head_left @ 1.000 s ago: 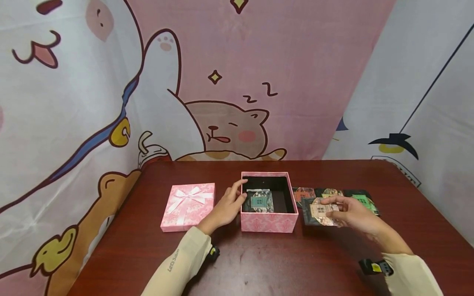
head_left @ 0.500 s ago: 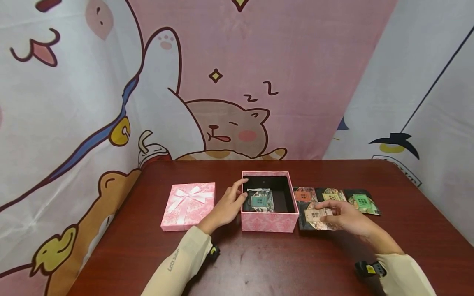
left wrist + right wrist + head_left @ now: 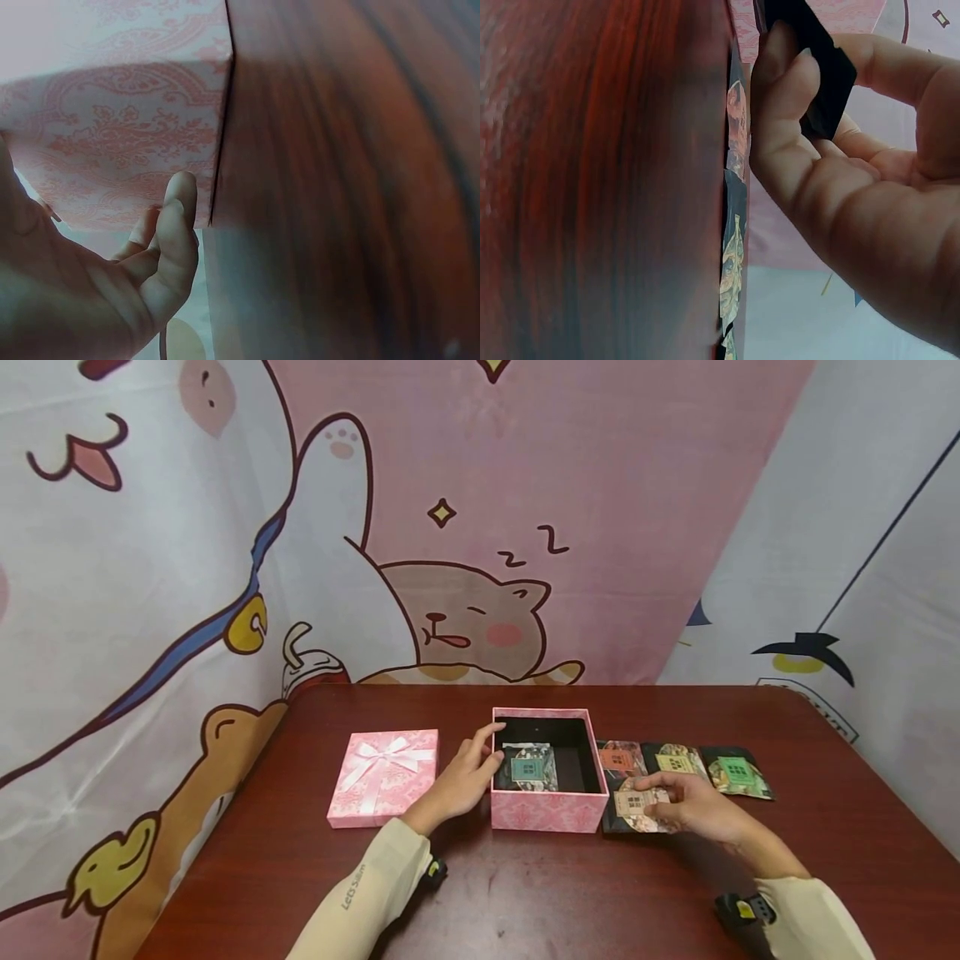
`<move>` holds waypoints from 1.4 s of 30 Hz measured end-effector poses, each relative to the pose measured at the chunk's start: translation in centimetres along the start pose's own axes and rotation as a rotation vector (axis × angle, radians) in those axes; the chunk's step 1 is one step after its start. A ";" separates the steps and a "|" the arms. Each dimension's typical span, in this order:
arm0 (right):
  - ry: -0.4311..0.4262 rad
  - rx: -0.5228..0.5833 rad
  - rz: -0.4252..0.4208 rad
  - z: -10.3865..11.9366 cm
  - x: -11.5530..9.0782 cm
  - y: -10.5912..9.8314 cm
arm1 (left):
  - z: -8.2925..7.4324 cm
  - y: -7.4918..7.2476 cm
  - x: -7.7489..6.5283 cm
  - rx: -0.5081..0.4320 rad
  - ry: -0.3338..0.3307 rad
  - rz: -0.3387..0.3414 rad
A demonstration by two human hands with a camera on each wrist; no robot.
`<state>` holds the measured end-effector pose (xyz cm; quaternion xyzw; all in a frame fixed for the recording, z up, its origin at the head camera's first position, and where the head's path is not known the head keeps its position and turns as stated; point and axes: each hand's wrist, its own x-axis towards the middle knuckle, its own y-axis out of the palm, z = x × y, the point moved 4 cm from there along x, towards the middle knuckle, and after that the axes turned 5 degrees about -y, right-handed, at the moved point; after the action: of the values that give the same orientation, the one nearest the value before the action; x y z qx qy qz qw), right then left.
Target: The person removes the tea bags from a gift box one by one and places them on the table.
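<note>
An open pink patterned gift box (image 3: 550, 812) with a black inside stands mid-table. My left hand (image 3: 461, 781) holds its left wall, with thumb and index finger at the rim; the left wrist view has other fingers (image 3: 180, 217) against the outside. Inside the box, on the left, lies a black packet with a teal label (image 3: 528, 769). Right of the box, my right hand (image 3: 705, 810) pinches a black packet with a beige label (image 3: 628, 804) between thumb and fingers. In the right wrist view this packet (image 3: 832, 82) is tilted and raised off the table.
A pink lid with a ribbon bow (image 3: 384, 777) lies left of the box. To the right lie packets with an orange label (image 3: 618, 758), a yellow label (image 3: 675, 762) and a green label (image 3: 738, 771). A cartoon-print cloth (image 3: 615, 527) hangs behind the table (image 3: 480, 893).
My right hand has moved slightly left and nearer to me with the beige-labelled packet, uncovering more of the packets behind. My left hand stays at the box.
</note>
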<state>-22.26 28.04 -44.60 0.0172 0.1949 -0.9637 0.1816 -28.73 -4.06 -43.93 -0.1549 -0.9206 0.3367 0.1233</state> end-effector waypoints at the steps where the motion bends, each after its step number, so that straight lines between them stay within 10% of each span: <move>1: 0.003 -0.001 -0.002 -0.1 0.1 0.0 | 0.0 0.0 0.0 0.000 -0.001 0.001; 42: -0.026 -0.166 0.013 1.0 -0.4 0.1 | 0.0 -0.1 0.0 -0.007 -0.007 0.012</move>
<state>-21.84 27.71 -43.72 -0.0091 0.2716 -0.9432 0.1912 -28.75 -4.13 -43.85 -0.1594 -0.9212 0.3348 0.1175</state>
